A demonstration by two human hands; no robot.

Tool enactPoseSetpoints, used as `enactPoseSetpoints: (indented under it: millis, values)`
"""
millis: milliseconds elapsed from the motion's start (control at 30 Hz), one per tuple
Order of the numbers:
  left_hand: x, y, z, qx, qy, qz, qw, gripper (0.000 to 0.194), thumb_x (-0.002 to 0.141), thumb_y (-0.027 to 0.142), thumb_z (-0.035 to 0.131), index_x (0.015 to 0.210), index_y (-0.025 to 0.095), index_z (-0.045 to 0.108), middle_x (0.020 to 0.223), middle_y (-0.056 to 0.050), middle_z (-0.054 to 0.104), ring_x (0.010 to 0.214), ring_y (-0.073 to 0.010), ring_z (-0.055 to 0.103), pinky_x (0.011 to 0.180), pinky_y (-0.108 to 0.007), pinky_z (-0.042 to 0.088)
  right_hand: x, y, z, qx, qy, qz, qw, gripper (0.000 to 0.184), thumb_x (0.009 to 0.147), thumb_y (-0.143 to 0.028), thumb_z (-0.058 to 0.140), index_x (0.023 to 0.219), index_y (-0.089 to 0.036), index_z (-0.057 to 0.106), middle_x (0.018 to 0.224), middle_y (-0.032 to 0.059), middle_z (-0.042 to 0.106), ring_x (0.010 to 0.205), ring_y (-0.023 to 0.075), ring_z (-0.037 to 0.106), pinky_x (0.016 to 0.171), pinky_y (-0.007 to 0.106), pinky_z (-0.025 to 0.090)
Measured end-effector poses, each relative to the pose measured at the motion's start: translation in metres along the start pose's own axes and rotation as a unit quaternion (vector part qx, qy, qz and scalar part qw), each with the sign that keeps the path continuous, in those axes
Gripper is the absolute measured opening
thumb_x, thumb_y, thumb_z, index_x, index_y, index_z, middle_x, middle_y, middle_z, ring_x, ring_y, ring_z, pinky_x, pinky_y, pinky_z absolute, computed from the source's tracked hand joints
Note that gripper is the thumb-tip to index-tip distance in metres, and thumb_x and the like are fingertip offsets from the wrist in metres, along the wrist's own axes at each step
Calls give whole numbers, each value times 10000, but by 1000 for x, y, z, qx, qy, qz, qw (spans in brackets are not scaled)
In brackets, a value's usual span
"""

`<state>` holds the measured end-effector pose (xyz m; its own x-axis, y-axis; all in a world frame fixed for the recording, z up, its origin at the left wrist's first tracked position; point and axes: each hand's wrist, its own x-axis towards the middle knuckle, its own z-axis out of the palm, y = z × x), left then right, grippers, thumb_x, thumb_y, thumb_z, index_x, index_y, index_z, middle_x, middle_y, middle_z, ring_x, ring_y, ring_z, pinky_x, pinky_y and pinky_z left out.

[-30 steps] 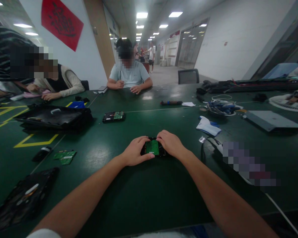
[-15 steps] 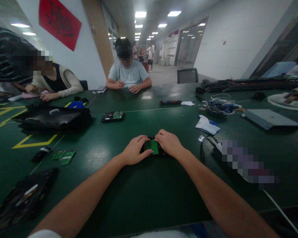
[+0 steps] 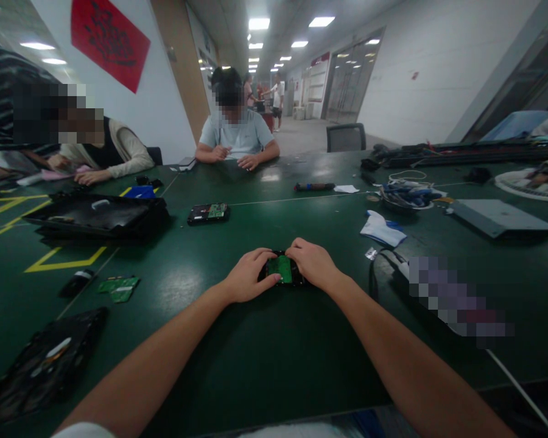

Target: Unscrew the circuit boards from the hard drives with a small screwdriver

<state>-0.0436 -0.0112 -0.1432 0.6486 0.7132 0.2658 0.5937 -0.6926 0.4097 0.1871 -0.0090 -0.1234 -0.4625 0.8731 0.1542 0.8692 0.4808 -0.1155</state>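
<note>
A small black device with a green circuit board (image 3: 279,268), shaped like a hard drive, rests on the table in front of me. My left hand (image 3: 251,275) holds its left side, thumb lying on the board's lower edge and fingers at the far edge. From the right, my right hand (image 3: 314,263) grips the far right corner with curled fingers. Some of those fingertips are hidden behind the hand. Beyond my hands to the left lies a similar black device with a partly green face (image 3: 209,213).
On the left are a loose green circuit board (image 3: 120,288), a black casing (image 3: 48,365) and a large black tray (image 3: 100,216). A white-and-blue cloth (image 3: 382,228), a power strip (image 3: 452,298) and a grey metal box (image 3: 502,218) lie right. A person (image 3: 237,134) sits opposite.
</note>
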Motion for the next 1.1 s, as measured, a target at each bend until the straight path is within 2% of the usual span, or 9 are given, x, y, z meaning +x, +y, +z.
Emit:
enactPoseSetpoints:
  millis: [533, 800, 1100]
  values:
    - [0, 0, 0, 0, 0, -5, 1000, 501, 967, 529, 564, 1314, 168, 547, 1409, -184, 590, 1322, -328, 558, 1130, -533, 441, -1, -1, -3, -12, -13, 7, 1000, 319, 1006, -158, 483, 1164, -234, 749, 1185, 89, 671, 918, 197, 635, 721, 286, 449]
    - [-1, 0, 1, 6, 1, -4, 1000, 497, 979, 530, 549, 1325, 173, 538, 1422, -175, 584, 1328, -315, 554, 1136, -520, 440, -2, -7, -10, 3, -22, 12, 1000, 326, 1033, -191, 438, 1113, -180, 754, 1159, 99, 655, 863, 184, 636, 705, 291, 456]
    - [0, 2, -1, 0, 2, -6, 1000, 491, 973, 530, 553, 1321, 183, 549, 1414, -167, 591, 1317, -315, 562, 1130, -520, 442, -2, -3, -3, 47, 7, 17, 999, 319, 1061, -258, 451, 1101, -163, 752, 1160, 91, 663, 902, 178, 647, 781, 302, 487]
